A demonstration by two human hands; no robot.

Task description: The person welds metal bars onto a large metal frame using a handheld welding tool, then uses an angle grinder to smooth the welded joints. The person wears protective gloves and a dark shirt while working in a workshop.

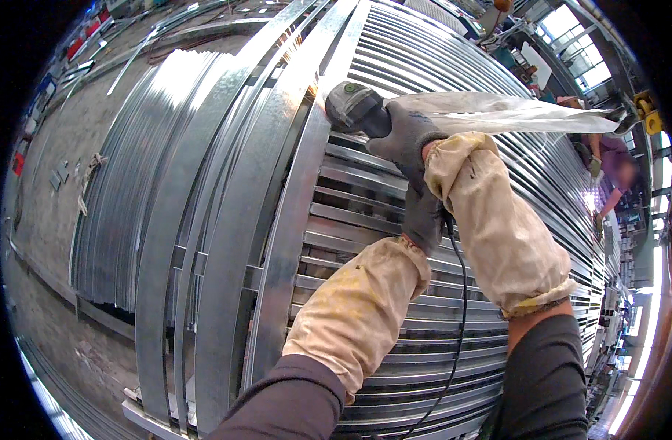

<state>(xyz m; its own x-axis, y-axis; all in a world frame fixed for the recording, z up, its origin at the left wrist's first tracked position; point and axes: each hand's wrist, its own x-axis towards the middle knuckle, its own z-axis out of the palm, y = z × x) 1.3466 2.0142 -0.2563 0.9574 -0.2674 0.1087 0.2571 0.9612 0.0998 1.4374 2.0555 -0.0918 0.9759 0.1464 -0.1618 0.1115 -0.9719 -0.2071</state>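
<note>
My right hand (403, 136), in a grey glove, is closed round the front of an angle grinder (354, 106). My left hand (424, 220), gloved too, grips its rear, where a black power cord (459, 308) trails down; the gloves hide most of the tool's body. The rounded grey grinder head meets the edge of a long flat metal bar (299, 183), and orange sparks fly on its far left side. This bar belongs to a frame of shiny metal rails (395, 242). Loose beige sleeve covers (497, 220) wrap both forearms.
A long white cloth-like strip (497, 110) stretches right from beside my right hand. Stacked metal strips (152, 169) lie at the left by the concrete floor (50, 235). At the far right, a person in purple (621, 169) works near a bright glare. A yellow fitting (648, 111) is behind.
</note>
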